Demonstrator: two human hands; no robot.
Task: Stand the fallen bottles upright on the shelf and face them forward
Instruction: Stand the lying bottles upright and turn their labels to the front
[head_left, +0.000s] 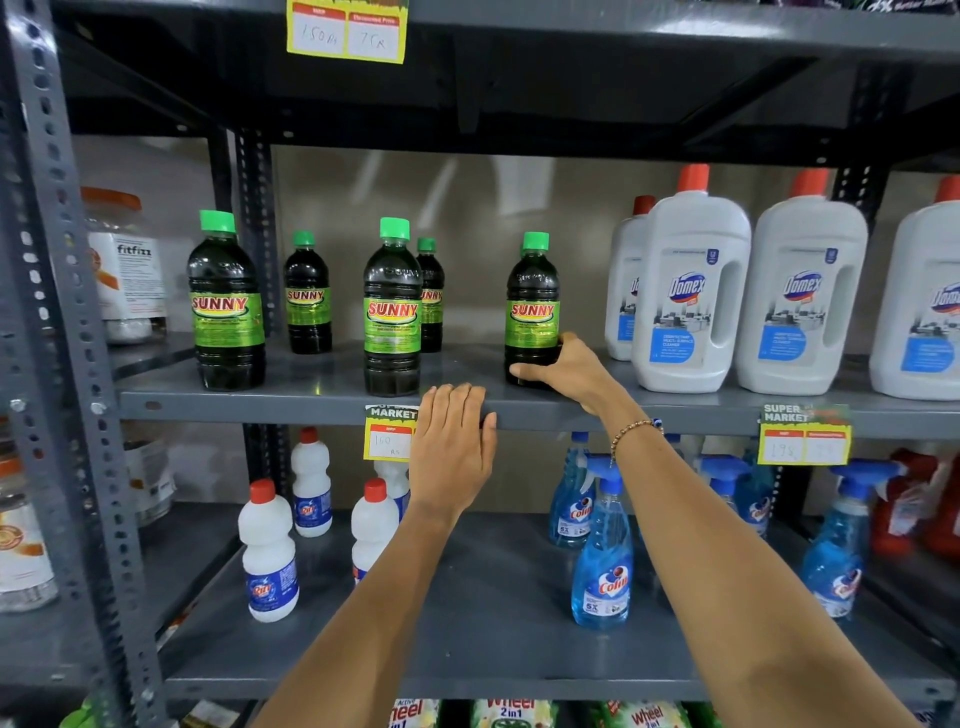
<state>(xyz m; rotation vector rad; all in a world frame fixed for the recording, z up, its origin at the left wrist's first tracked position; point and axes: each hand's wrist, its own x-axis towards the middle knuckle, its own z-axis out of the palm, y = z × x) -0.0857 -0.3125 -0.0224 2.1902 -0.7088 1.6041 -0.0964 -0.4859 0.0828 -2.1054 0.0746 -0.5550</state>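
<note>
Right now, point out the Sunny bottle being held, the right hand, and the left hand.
Sunny bottle (532, 312), head view, on its front label.
Right hand (563, 366), head view, on the back of the hand.
Left hand (453, 441), head view, on the back of the hand.

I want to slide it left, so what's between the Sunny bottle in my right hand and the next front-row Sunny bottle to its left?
In the head view, only bare grey shelf lies between the held bottle and the middle bottle.

One head view faces the grey shelf squarely, close, angled slightly downward
</note>
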